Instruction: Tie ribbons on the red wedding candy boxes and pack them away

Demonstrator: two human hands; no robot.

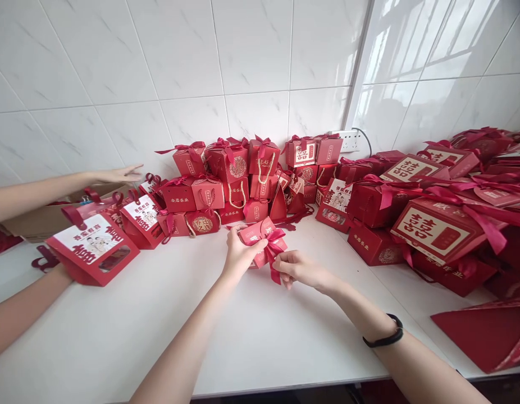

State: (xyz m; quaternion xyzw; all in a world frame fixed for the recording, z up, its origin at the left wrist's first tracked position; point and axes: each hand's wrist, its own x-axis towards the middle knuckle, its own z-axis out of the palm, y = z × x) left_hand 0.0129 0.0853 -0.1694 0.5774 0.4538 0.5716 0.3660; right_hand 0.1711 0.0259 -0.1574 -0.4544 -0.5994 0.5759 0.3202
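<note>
A small red gift box stands on the white table in front of me, with a dark red ribbon tied in a bow on it. My left hand grips the box from its left side, the thumb pressed against the middle of the bow. At the lower right of the bow, my right hand pinches a hanging part of the ribbon between curled fingers. A black band circles my right wrist. The underside of the box is hidden.
Stacked red gift boxes line the tiled wall, and a larger pile fills the right. At left, another person's arms reach around red bags and a cardboard box. A power strip sits against the wall.
</note>
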